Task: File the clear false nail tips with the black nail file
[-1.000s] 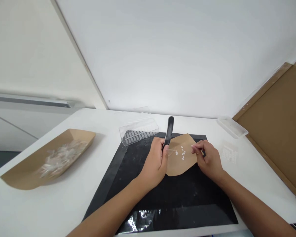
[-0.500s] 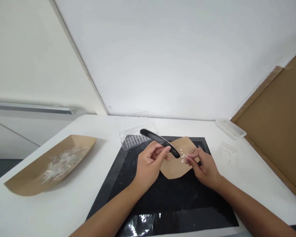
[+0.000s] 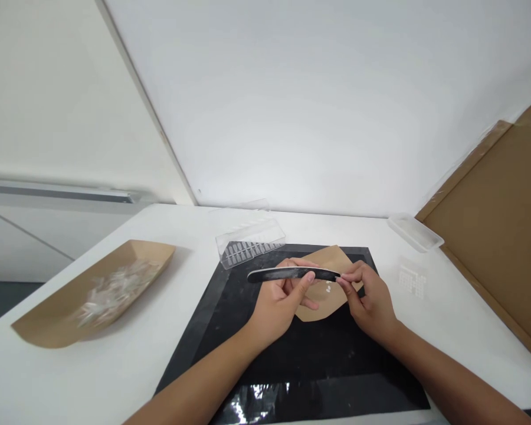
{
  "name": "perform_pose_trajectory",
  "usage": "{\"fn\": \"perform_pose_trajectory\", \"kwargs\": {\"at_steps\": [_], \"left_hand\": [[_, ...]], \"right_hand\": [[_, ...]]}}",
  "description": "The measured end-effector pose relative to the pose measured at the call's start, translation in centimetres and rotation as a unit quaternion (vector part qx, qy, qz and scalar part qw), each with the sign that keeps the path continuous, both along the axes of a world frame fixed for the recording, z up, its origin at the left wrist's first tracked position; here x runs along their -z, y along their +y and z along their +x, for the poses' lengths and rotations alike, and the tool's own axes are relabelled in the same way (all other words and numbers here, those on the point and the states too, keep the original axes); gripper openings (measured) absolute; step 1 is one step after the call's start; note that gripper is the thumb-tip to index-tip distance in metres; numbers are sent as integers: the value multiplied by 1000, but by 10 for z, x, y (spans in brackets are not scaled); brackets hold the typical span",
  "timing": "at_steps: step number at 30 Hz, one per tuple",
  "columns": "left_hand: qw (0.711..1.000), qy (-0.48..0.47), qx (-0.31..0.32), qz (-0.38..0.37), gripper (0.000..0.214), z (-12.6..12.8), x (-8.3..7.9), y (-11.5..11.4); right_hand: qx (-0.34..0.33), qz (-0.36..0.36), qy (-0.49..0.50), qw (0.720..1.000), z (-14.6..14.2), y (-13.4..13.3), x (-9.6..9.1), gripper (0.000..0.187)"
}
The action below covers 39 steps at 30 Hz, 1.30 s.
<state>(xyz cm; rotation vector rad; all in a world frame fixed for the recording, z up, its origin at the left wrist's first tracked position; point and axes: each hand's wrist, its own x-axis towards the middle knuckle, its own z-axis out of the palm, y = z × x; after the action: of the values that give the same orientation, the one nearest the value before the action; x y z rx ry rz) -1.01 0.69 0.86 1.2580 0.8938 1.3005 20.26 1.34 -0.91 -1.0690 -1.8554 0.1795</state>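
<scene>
My left hand [image 3: 277, 304] pinches a long black nail file [image 3: 287, 274] and holds it level above the black mat [image 3: 230, 330]. My right hand [image 3: 369, 298] is closed in a pinch at the file's right tip; what it holds is too small to make out. Under both hands lies a brown paper piece [image 3: 325, 295] with a few small white nail tips on it.
A clear plastic box of nail tips [image 3: 249, 242] sits behind the mat. A brown paper tray [image 3: 66, 307] with clear pieces stands at the left. A white shallow tray [image 3: 416, 231] and a clear sheet [image 3: 411, 280] lie at the right, by a leaning cardboard panel [image 3: 495, 224].
The left hand has swung the file from upright to level, its tip now meeting the right hand's pinched fingers. The right hand has shifted slightly left toward the file.
</scene>
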Motion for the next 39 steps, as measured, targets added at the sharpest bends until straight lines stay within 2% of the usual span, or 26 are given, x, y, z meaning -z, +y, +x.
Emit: {"fn": "perform_pose_trajectory", "kwargs": {"at_steps": [3, 6, 10, 16, 22, 27, 29, 31, 35, 39], "left_hand": [[1000, 7, 11, 14, 30, 0, 2, -2], [999, 5, 34, 24, 30, -1, 5, -3], [998, 19, 58, 34, 26, -1, 11, -3], [994, 63, 45, 71, 22, -2, 16, -3], [973, 190, 61, 115, 32, -8, 9, 5], [959, 214, 48, 178, 42, -17, 7, 14], [960, 195, 72, 188, 42, -22, 8, 16], [966, 158, 114, 168, 41, -26, 8, 18], [984, 68, 164, 29, 43, -26, 4, 17], [974, -54, 212, -60, 47, -21, -3, 14]], "right_hand": [[6, -31, 26, 999, 0, 1, 0, 15], [-12, -93, 73, 993, 0, 1, 1, 17], [-68, -179, 176, 966, -1, 4, 4, 20], [-82, -159, 226, 958, -1, 11, 3, 26], [-84, -175, 251, 948, 5, 17, 3, 26], [-88, -169, 250, 949, 9, 21, 3, 27], [-89, -158, 248, 952, 10, 21, 2, 25], [-90, -151, 245, 953, 10, 21, 2, 24], [-92, -149, 239, 955, 10, 20, 3, 23], [-91, -153, 242, 954, 9, 20, 5, 24]]}}
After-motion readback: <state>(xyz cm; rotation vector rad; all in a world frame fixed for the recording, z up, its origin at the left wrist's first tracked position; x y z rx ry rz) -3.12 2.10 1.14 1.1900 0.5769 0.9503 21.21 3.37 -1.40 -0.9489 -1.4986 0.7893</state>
